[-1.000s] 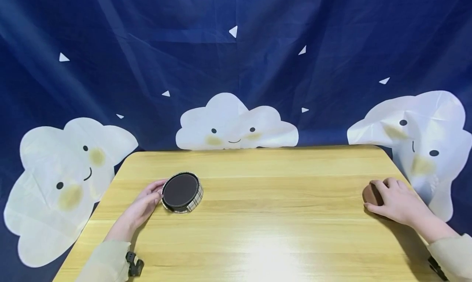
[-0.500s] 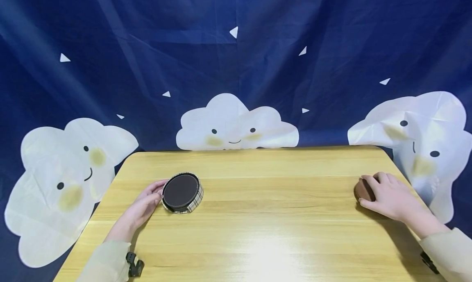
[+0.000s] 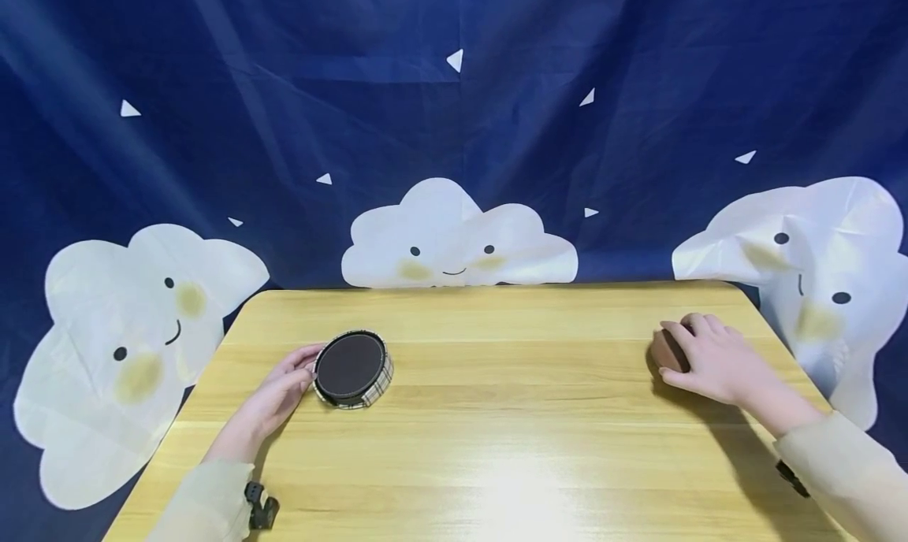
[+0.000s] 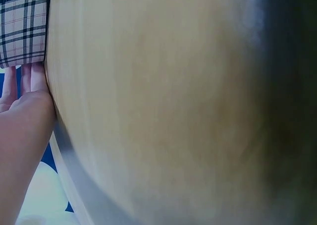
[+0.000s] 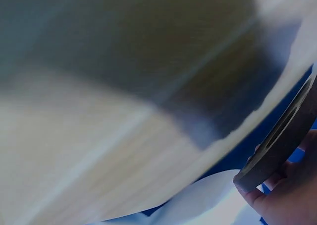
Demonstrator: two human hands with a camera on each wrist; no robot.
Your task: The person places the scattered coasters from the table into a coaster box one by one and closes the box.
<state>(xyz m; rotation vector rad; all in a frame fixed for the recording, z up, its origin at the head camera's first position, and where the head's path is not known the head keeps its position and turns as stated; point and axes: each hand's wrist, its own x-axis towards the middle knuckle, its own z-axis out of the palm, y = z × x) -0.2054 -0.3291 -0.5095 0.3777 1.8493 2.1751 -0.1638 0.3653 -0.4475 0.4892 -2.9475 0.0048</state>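
At the table's left stands a round plaid coaster holder (image 3: 383, 378) with a black stitched round coaster (image 3: 349, 365) on top. My left hand (image 3: 278, 396) rests against its left side, fingers stretched along the wall; in the left wrist view they pass behind the plaid side (image 4: 24, 34). On the right, my right hand (image 3: 716, 362) grips a brown round disc (image 3: 668, 351) between thumb and fingers, just above the table. In the right wrist view the disc (image 5: 282, 150) is thick-edged, with a recessed underside, and held tilted.
A light wooden table (image 3: 496, 424) with rounded far corners spans the front. Behind it hangs a dark blue curtain (image 3: 525, 132) printed with white smiling clouds and small triangles. Black wrist straps (image 3: 261, 506) show at both sleeves.
My right hand has moved left and slightly away from me, carrying the brown round disc. The left hand and the coaster holder have stayed in place.
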